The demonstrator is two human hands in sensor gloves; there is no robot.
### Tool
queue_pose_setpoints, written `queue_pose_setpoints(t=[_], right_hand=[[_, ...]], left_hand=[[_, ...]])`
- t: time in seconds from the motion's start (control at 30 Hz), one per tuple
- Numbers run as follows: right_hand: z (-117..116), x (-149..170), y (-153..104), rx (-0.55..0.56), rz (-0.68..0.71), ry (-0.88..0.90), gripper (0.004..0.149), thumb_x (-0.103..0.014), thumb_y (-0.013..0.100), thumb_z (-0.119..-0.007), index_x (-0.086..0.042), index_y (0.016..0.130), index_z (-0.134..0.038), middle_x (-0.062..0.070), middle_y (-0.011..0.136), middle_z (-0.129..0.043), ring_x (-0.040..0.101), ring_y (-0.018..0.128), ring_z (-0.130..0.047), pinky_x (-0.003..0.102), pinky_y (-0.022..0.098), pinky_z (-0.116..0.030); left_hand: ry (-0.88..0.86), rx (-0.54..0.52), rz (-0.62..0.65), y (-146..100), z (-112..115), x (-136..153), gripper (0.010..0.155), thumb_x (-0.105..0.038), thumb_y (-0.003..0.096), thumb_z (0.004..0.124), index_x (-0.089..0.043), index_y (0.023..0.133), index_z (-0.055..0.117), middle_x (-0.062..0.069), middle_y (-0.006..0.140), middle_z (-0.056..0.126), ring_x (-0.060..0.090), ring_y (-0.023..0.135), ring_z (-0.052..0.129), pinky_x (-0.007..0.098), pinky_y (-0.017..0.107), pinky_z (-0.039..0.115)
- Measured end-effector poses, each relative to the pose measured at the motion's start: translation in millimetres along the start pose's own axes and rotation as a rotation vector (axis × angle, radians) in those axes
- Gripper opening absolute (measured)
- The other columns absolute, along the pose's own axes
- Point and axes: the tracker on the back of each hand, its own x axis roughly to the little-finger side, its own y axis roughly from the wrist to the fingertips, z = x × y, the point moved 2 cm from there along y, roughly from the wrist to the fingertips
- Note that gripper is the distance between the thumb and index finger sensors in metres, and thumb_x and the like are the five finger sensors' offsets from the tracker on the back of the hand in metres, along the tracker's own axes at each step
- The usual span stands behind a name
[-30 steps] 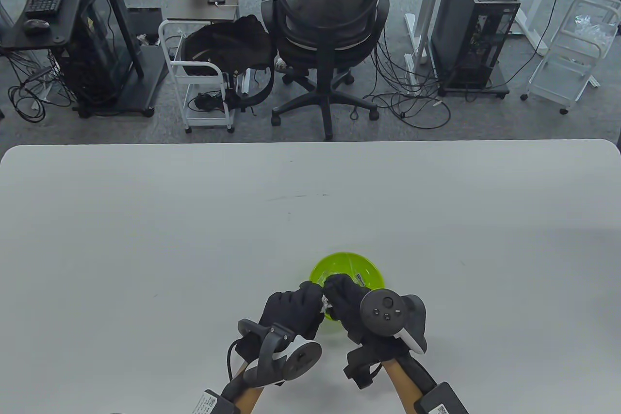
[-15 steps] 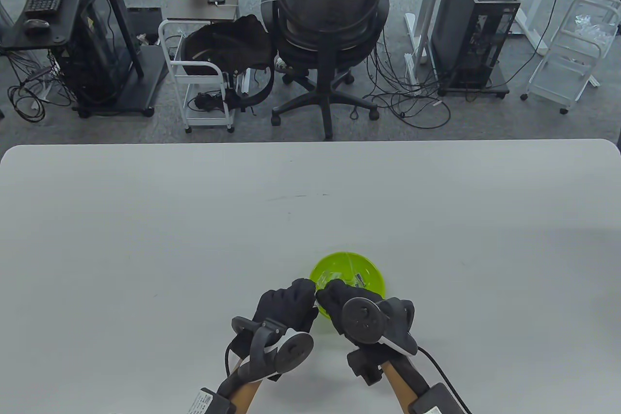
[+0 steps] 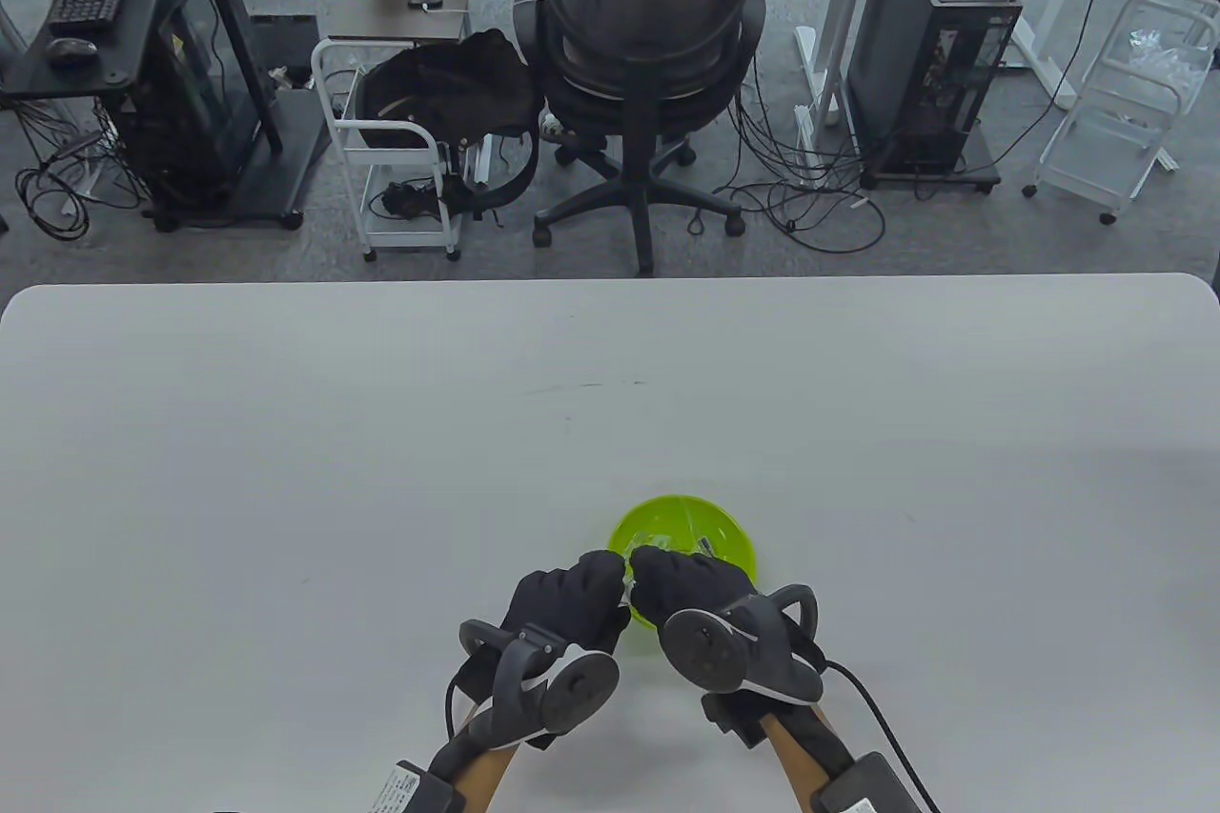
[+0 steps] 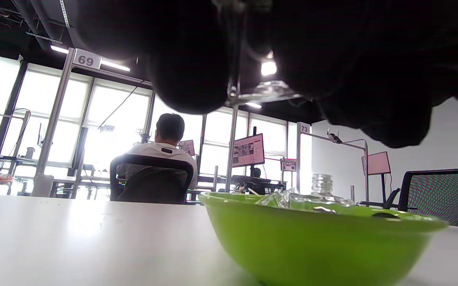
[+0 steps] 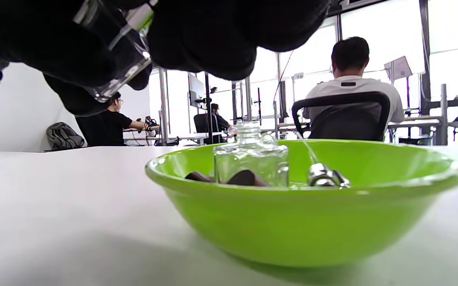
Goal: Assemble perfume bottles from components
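While both gloved hands meet just above the near rim of a green bowl (image 3: 710, 532), a clear glass perfume bottle (image 5: 115, 59) is held between them, lifted off the table and tilted. The left hand (image 3: 570, 599) has its fingers curled around the glass, with the bottle's base showing below the fingertips in the left wrist view. The right hand (image 3: 681, 589) is likewise curled, its fingertips pressed to the same piece; whether it grips the bottle itself or a small part on top of it cannot be told, as the gloves hide the contact. Inside the bowl stands a second clear bottle (image 5: 251, 161), upright and uncapped, its threaded neck rising above the rim. Beside it lie a silver spray fitting with a thin tube (image 5: 326, 176) and two dark caps (image 5: 245, 178). The bowl rests on a white table (image 3: 286, 470), close to the person's edge. Beyond the table, a seated person occupies a black office chair (image 3: 648, 41), back to the camera.
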Motion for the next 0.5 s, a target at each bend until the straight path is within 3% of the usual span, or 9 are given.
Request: queue_pose_setpoints(t=[0.23,0.3,0.37,0.43,0.5], right_hand=[[3.1,9.6,1.1,0.001,-0.086,0.216,0.054,-0.044,0.062,-0.046,-0.007,0.091,-0.072,-0.002,0.06,-0.091,0.006,0.039,-0.091,0.035,0.047,-0.082],[5.9,14.6,0.5,0.006,-0.115,0.292,0.056,-0.048,0.062,-0.045,-0.011,0.096,-0.07,0.005,0.07,-0.091,0.013,0.048,-0.094,0.04,0.052,-0.081],[17.7,23.7,-2.4,0.079,-0.132,0.256,0.059,-0.05,0.062,-0.044,-0.013,0.103,-0.065,0.009,0.083,-0.088,0.018,0.058,-0.095,0.045,0.057,-0.079],[30.2,34.3,-5.6,0.145,-0.149,0.172,0.056,-0.048,0.063,-0.049,-0.014,0.104,-0.064,0.01,0.086,-0.087,0.019,0.061,-0.095,0.046,0.058,-0.079],[35.7,42.8,-7.5,0.123,-0.172,0.111,0.051,-0.045,0.063,-0.057,-0.016,0.104,-0.064,0.009,0.09,-0.086,0.02,0.065,-0.095,0.046,0.06,-0.078]], left_hand=[[0.044,-0.034,0.008,-0.9,-3.5,-0.4,0.057,-0.046,0.0445,0.084,-0.024,0.093,0.064,0.003,0.086,0.091,0.016,0.053,0.103,0.032,0.053,0.084],[0.043,-0.057,-0.004,-0.5,-6.3,1.2,0.056,-0.046,0.0447,0.084,-0.024,0.093,0.064,0.003,0.087,0.09,0.015,0.054,0.102,0.032,0.054,0.084],[0.037,-0.061,-0.041,-0.9,-7.9,8.3,0.056,-0.046,0.0449,0.084,-0.024,0.093,0.064,0.002,0.087,0.09,0.015,0.054,0.102,0.032,0.054,0.084],[0.016,-0.054,-0.08,-1.7,-8.6,18.2,0.056,-0.046,0.045,0.084,-0.024,0.093,0.064,0.003,0.087,0.09,0.016,0.055,0.102,0.032,0.054,0.084],[0.005,-0.052,-0.113,-2.3,-9.2,26.7,0.056,-0.046,0.0451,0.084,-0.024,0.093,0.064,0.003,0.087,0.09,0.016,0.055,0.102,0.032,0.054,0.084]])
